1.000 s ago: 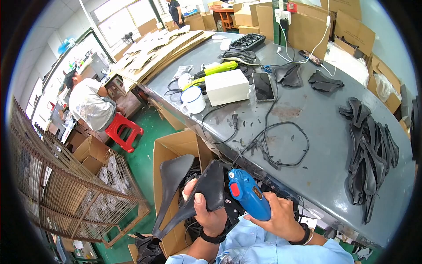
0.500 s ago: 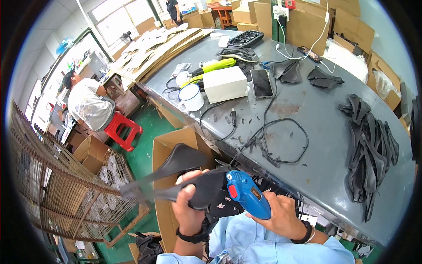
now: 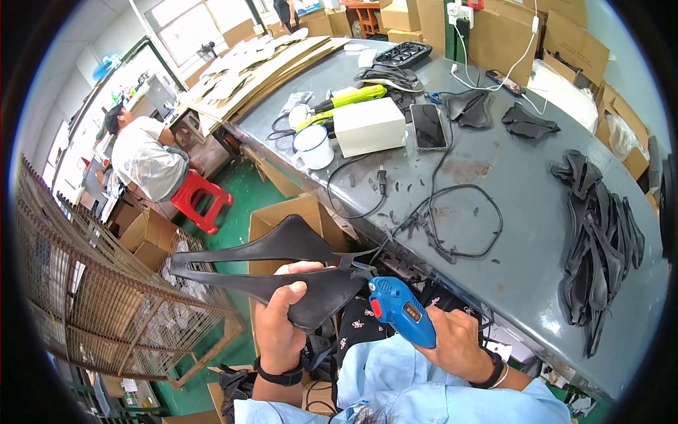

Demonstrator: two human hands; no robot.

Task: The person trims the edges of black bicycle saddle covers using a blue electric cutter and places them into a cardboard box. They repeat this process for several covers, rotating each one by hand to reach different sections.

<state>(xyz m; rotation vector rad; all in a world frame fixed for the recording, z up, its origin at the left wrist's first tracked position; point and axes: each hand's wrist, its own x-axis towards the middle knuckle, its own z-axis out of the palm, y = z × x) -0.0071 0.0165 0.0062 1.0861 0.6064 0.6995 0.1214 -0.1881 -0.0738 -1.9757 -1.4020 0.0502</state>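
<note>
My left hand (image 3: 281, 318) grips a black bicycle saddle cover (image 3: 318, 300), thumb on top and fingers beneath. The cover has a long open slot, and its narrow nose points left. Wrapped around a blue handheld electric cutter (image 3: 404, 311) with a red button, my right hand (image 3: 459, 343) keeps the tool's head against the wide right end of the cover. A thin black strip sticks out at that end. Exactly how the cutter's tip meets the material is too small to tell.
A grey table (image 3: 522, 212) carries a heap of black covers (image 3: 593, 240), a white box (image 3: 369, 127), a mug (image 3: 313, 147), a phone (image 3: 428, 127), a looping cable and black scraps. Below the cover stands a cardboard box (image 3: 265, 222). A wire rack (image 3: 106, 297) and a seated person (image 3: 148, 155) are left.
The saddle cover has swung, its nose moving left and upward, and is now sharp rather than blurred. My left hand has shifted slightly left. The cutter stays at the cover's wide end.
</note>
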